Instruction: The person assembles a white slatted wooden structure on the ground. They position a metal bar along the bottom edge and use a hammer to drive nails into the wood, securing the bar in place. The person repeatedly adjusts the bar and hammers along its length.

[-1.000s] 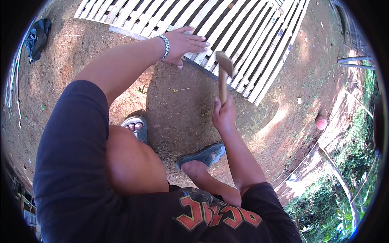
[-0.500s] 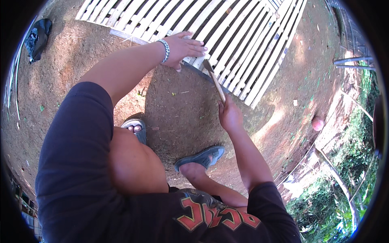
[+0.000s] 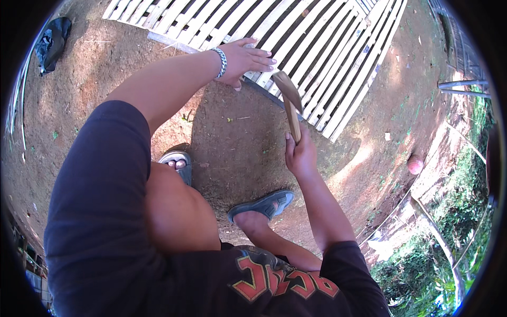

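My left hand (image 3: 245,63), with a chain bracelet at the wrist, lies with its fingers stretched out at the near edge of a slatted panel (image 3: 240,24). The panel is made of pale, bamboo-like strips set side by side with narrow gaps. In my right hand (image 3: 302,156) is a short wooden-handled tool (image 3: 288,92), gripped near the handle's lower end. Its head is dull, curved and blade-like, set at an angle to the handle. That head shows in front of the panel's near edge, just right of my left fingertips; whether it touches the strips I cannot tell.
Bare brown soil (image 3: 227,153) surrounds my sandalled feet (image 3: 264,206). A black plastic bag (image 3: 53,45) lies at the far left. To the right are a reddish ball-like object (image 3: 415,164), thin poles (image 3: 438,232) and green plants (image 3: 422,274).
The tool has turned in my right hand's grip area, its head now showing broad side and slightly raised toward the right. My left hand stays at the panel's edge.
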The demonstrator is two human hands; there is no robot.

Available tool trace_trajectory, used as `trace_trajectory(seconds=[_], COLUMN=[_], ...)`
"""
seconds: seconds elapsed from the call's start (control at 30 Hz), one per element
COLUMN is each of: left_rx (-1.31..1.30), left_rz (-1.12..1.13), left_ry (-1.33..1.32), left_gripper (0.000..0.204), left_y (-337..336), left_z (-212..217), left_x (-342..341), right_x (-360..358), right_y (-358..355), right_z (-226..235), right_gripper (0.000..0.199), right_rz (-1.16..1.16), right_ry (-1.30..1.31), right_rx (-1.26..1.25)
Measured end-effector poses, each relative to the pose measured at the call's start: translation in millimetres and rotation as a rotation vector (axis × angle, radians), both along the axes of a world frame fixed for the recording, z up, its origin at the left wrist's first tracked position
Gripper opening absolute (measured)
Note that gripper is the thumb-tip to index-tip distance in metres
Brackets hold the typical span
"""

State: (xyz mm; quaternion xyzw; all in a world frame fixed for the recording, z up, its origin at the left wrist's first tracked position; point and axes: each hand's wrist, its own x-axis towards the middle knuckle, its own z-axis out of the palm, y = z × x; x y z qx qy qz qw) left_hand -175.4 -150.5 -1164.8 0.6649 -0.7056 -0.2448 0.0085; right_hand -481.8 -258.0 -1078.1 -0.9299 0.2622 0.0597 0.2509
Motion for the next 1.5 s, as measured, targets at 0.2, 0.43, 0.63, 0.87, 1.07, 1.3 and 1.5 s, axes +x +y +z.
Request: trace_trajectory(seconds=[0.2, 0.43, 0.63, 0.87, 1.07, 1.3, 1.5], left_rx=[-0.008, -0.038, -0.009, -0.015, 0.019, 0.04, 0.063], left_rz=[-0.029, -0.016, -0.005, -0.03, -0.002, 0.038, 0.039], left_ry=[0.019, 0.007, -0.004, -0.007, -0.002, -0.138, -0.1], left_gripper=[0.108, 0.108, 0.104, 0.106, 0.111, 0.114, 0.111], left_y=[0, -5, 4, -2, 1, 20, 19], left_z=[0, -3, -4, -2, 12, 10, 7], left_x=[-5, 0, -2, -3, 4, 19, 22], right_x=[5, -19, 7, 4, -4, 30, 28], right_y=[-14, -2, 15, -10, 1, 26, 37], right_z=[-14, -30, -6, -18, -16, -6, -27], right_gripper=[0.035, 0.037, 0.036, 0.036, 0.038, 0.04, 0.041], right_rz=[-0.135, -0.067, -0.202, -0.184, -0.253, -0.203, -0.219], right_ry=[0.436, 0.23, 0.143, 0.366, 0.194, 0.237, -0.037], right_rx=[0.069, 0.061, 0.171, 0.047, 0.109, 0.177, 0.12])
